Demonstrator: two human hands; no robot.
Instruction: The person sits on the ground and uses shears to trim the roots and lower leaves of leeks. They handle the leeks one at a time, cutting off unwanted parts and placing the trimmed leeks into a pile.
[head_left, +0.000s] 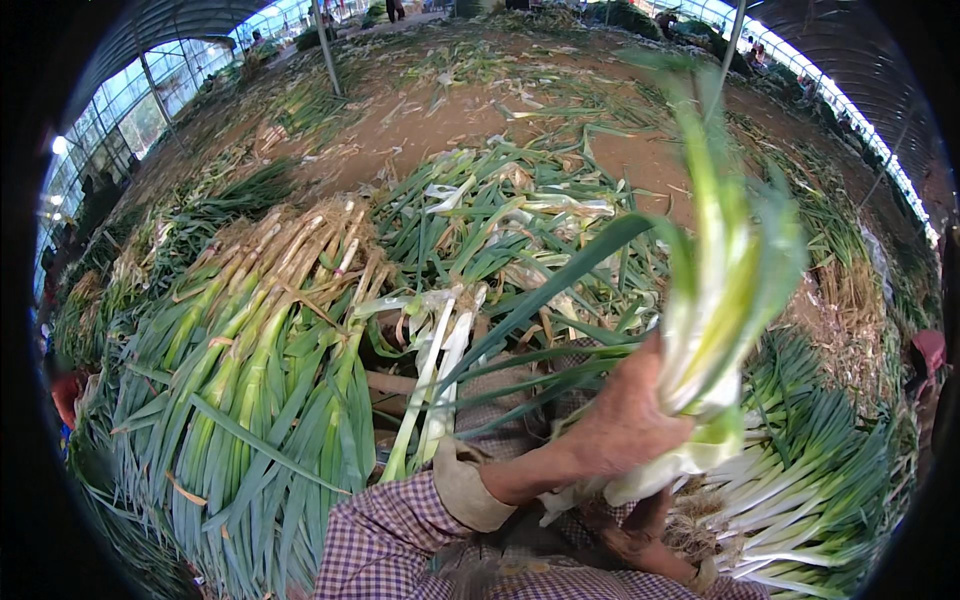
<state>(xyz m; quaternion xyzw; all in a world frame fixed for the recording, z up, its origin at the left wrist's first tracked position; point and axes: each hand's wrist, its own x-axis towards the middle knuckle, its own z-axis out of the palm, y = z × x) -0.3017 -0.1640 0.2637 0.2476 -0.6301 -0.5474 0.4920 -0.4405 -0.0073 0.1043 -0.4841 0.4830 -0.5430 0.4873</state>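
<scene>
My left hand is closed around a bunch of Welsh onion leaves and white sheaths, raised over the right side of my lap. The upper leaves are blurred, and a long dark green leaf bends away to the left. Lower down, my right hand is partly hidden behind the left hand and the pale sheaths. Its fingers and anything in them cannot be made out. Across my left thigh area lie two pale onion stalks, their root ends pointing away from me.
Untrimmed Welsh onions are heaped at my left. Clean white-stemmed onions lie in a pile at my right. Stripped leaves cover the soil ahead. Metal posts stand farther off, and a person's red sleeve shows at left.
</scene>
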